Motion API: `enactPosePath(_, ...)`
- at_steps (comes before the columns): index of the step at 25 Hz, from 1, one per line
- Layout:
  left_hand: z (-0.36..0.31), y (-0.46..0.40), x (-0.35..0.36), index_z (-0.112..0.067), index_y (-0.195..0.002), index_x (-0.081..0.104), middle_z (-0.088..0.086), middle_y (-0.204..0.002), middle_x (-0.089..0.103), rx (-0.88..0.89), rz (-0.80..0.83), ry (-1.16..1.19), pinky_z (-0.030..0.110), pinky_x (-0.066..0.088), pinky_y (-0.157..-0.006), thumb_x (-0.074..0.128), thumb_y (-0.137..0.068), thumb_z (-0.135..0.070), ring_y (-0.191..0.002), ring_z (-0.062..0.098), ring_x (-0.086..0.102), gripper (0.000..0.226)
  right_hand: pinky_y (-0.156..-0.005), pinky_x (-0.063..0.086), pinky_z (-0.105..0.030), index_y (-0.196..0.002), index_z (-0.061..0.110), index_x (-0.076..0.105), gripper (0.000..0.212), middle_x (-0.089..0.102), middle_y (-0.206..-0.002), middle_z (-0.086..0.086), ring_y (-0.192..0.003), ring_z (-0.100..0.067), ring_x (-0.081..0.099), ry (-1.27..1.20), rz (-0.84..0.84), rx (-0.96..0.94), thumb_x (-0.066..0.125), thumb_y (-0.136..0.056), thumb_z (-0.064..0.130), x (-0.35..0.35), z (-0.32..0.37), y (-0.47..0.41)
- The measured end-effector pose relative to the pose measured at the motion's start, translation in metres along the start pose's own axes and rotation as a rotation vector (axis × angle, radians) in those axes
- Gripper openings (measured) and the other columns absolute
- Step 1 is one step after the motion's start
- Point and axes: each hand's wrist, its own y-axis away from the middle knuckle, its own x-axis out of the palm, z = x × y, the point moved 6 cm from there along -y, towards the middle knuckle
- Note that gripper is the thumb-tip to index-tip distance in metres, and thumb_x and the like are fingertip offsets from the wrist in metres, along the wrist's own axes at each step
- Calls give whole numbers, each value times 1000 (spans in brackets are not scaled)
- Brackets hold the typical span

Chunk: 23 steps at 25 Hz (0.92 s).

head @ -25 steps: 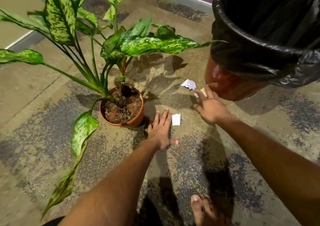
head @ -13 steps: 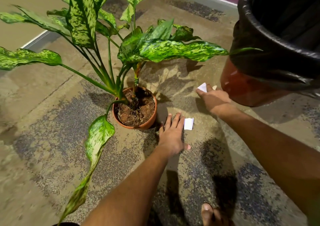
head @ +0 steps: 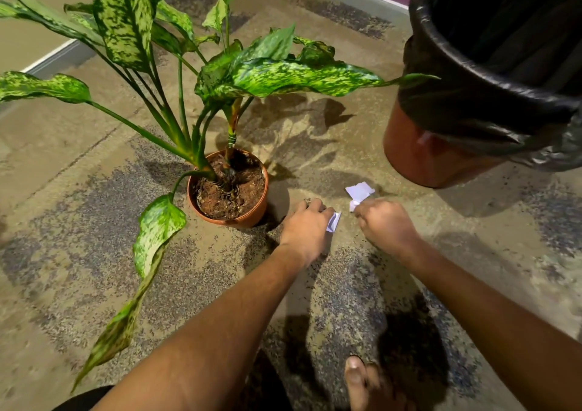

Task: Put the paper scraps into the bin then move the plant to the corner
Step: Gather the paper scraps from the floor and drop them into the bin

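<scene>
A leafy green plant stands in a terracotta pot (head: 248,217) on the floor at centre left. My left hand (head: 307,228) is just right of the pot, fingers curled, pinching a small white paper scrap (head: 333,221). My right hand (head: 382,223) is beside it, fingers curled on a small scrap whose tip (head: 352,205) shows at the knuckles. A larger white paper scrap (head: 359,190) lies on the floor just beyond my right hand. The orange bin (head: 419,155) with a black liner (head: 466,102) stands at the upper right.
The floor is mottled brown and grey carpet. A skirting board (head: 53,58) runs along the wall at the upper left and across the top. Long leaves (head: 302,75) reach toward the bin's side. My bare foot (head: 362,382) shows at the bottom edge.
Both hands were flat with straight fingers by the scraps; now both have curled. The left has lifted the small scrap off the floor, and the right has drawn back from the bin with a scrap.
</scene>
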Motion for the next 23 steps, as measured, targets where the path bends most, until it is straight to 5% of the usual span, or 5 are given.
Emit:
enactPosePath(4, -4, -2, 3, -10, -122, 58, 8, -125, 52, 19, -36, 27, 33, 46, -96, 55, -85, 2, -114, 27, 50, 40, -81, 54, -29, -94, 20, 78, 18, 77, -97, -4, -91, -25, 68, -451, -66, 288, 64, -84, 15, 0, -12, 29)
enactPosePath(10, -2, -3, -14, -8, -99, 69, 9, -107, 62, -167, -204, 395, 32, 46, -79, 52, -94, -16, -94, 28, 62, 19, -70, 33, -23, -79, 26, 70, 14, 71, -87, 5, -91, -22, 64, -509, -1, 356, 66, -81, 13, -15, -34, 25)
enactPosePath(14, -16, -21, -17, -5, -87, 70, 10, -117, 62, -73, -166, 497, 33, 47, -92, 57, -91, -14, -104, 26, 60, 17, -67, 29, -29, -94, 21, 54, 20, 66, -90, -7, -91, -31, 61, -456, 42, 359, 63, -81, 8, -14, -39, 22)
enactPosePath(17, -30, -37, -15, -7, -83, 70, 15, -120, 61, -3, -125, 466, 30, 47, -83, 58, -89, -13, -104, 30, 61, 15, -66, 38, -34, -115, 18, 47, 38, 63, -85, -11, -84, -34, 62, -441, 61, 284, 60, -81, 6, -11, -32, 33)
enactPosePath(23, -46, -61, -10, -6, -98, 68, 18, -108, 67, 5, 15, 258, 37, 49, -85, 49, -92, -13, -103, 34, 59, 22, -80, 45, -36, -119, 21, 60, 32, 70, -106, -12, -98, -34, 60, -262, 33, 230, 58, -89, 14, -29, -47, 52)
